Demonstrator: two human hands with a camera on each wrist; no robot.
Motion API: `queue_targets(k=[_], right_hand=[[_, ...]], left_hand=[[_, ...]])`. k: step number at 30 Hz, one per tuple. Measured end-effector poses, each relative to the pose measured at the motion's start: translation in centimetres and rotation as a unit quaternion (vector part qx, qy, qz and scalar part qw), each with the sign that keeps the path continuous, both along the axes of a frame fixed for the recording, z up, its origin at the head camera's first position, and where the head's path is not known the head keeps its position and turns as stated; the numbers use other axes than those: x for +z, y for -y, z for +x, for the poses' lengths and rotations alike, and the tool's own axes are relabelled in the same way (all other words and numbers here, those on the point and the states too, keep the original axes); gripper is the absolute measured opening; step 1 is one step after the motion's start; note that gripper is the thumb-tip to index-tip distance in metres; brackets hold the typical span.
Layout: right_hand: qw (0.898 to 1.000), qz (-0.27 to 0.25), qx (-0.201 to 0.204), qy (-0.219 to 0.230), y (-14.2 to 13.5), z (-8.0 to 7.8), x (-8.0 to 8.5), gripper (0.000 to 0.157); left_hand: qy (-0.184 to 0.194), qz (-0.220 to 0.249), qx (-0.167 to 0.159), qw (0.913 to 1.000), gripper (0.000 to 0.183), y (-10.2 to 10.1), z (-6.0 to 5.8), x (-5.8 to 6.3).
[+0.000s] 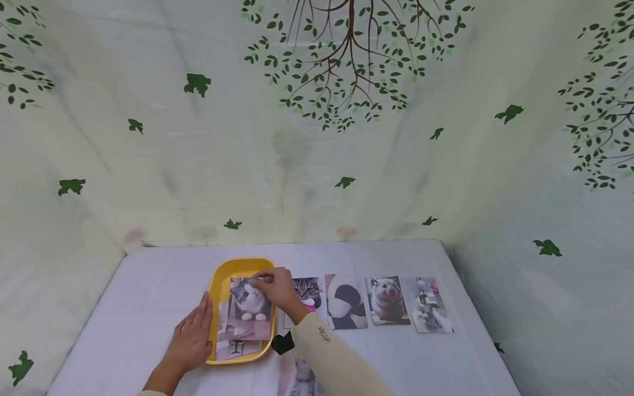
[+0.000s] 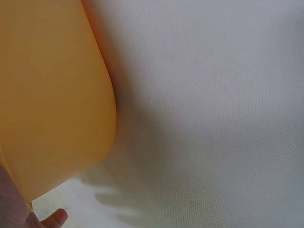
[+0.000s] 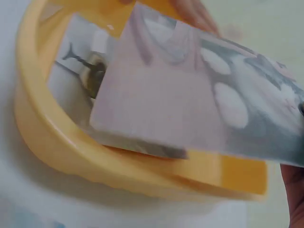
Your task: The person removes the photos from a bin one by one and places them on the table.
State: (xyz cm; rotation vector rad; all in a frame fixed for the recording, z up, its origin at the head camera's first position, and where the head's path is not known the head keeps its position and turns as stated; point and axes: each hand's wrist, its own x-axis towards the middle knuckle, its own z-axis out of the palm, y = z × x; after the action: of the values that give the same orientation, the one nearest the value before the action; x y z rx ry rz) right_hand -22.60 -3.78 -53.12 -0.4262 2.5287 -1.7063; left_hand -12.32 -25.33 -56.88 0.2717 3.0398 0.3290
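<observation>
At the left of the table is a yellow plastic tray [image 1: 241,360] with rounded corners. My right hand [image 1: 278,289] pinches the top edge of a cat picture card [image 1: 249,313], which shows a grey-and-white cat with white paws. In the right wrist view this card [image 3: 156,104] slants across the tray, over another picture card [image 3: 76,90] lying inside. My left hand [image 1: 189,338] rests against the tray's left side with its fingers straight. The left wrist view shows the tray's smooth outer wall [image 2: 57,95] and part of that hand at the lower corner.
Right of the tray, a row holds a tabby cat card [image 1: 308,289], a black-and-white animal card [image 1: 346,302], a hamster card [image 1: 388,300] and another picture card [image 1: 428,308]. A kitten card [image 1: 303,379] lies nearer, partly under the right sleeve. A leaf-printed curtain [image 1: 297,165] hangs behind.
</observation>
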Motion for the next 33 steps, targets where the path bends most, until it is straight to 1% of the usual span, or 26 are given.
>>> queue_targets(k=[2, 5, 7, 9, 12, 13, 16, 19, 20, 22, 23, 25, 26, 27, 29, 32, 33], right_hand=[[1.0, -0.024, -0.02, 0.003, -1.0, -0.2, 0.7, 0.012], [0.996, -0.065, -0.048, 0.023, -2.8, -0.4, 1.5, 0.014], [0.994, -0.093, -0.053, 0.026, -4.2, -0.2, 2.1, 0.015], [0.992, -0.116, -0.049, 0.027, -5.8, 0.0, 2.7, 0.016], [0.992, -0.124, -0.032, 0.017, -8.4, 1.0, 4.0, 0.017], [0.992, -0.119, -0.028, 0.014, -9.3, 1.4, 4.5, 0.018], [0.995, -0.099, -0.018, 0.027, -11.9, 2.8, 5.4, 0.018], [0.996, -0.069, -0.021, 0.044, -14.8, 3.2, 3.4, 0.019], [0.997, -0.06, -0.021, 0.053, -15.7, 3.4, 2.5, 0.019], [0.998, -0.032, -0.025, 0.057, -17.5, 3.8, 0.6, 0.02], [0.998, -0.02, -0.024, 0.051, -18.4, 4.0, -0.5, 0.021], [0.999, -0.01, -0.02, 0.045, -19.8, 4.9, -1.5, 0.022], [1.0, -0.003, -0.014, 0.028, -20.6, 5.3, -2.1, 0.021], [1.0, -0.001, -0.014, 0.022, -21.2, 5.8, -2.6, 0.022], [1.0, -0.001, -0.014, 0.02, -22.2, 6.5, -3.6, 0.022], [0.998, 0.01, -0.031, 0.053, -23.3, 7.3, -4.8, 0.021], [0.996, 0.013, -0.042, 0.074, -23.4, 7.6, -5.2, 0.021]], left_hand=[[0.002, 0.001, 0.0, 1.0, 0.084, 0.1, 0.0, -0.1], [0.005, 0.004, 0.0, 1.0, 0.084, 0.1, 0.0, -0.3], [0.004, 0.006, -0.001, 1.0, 0.084, 0.2, 0.0, -0.4], [0.002, 0.007, -0.002, 1.0, 0.084, 0.2, 0.0, -0.4], [0.002, 0.007, -0.002, 1.0, 0.084, 0.2, 0.0, -0.4], [0.002, 0.007, -0.002, 1.0, 0.084, 0.2, 0.0, -0.4], [-0.006, 0.008, -0.005, 0.9999, 0.083, 0.1, 0.1, -0.4], [-0.016, 0.008, -0.008, 0.9998, 0.082, 0.2, 0.2, -0.3], [-0.017, 0.008, -0.009, 0.9998, 0.081, 0.2, 0.2, -0.3], [-0.018, 0.009, -0.009, 0.9998, 0.081, 0.2, 0.1, -0.2], [-0.015, 0.008, -0.008, 0.9998, 0.081, 0.1, 0.1, -0.2], [-0.009, 0.008, -0.007, 0.9999, 0.082, 0.1, 0.0, -0.2], [-0.01, 0.009, -0.006, 0.9999, 0.082, 0.1, 0.0, -0.2], [-0.011, 0.011, -0.006, 0.9999, 0.083, 0.0, -0.1, -0.3], [-0.014, 0.011, -0.006, 0.9998, 0.082, 0.1, -0.1, -0.2], [-0.019, 0.013, -0.007, 0.9997, 0.082, 0.2, -0.2, -0.2], [-0.02, 0.013, -0.008, 0.9997, 0.082, 0.3, -0.2, -0.2]])
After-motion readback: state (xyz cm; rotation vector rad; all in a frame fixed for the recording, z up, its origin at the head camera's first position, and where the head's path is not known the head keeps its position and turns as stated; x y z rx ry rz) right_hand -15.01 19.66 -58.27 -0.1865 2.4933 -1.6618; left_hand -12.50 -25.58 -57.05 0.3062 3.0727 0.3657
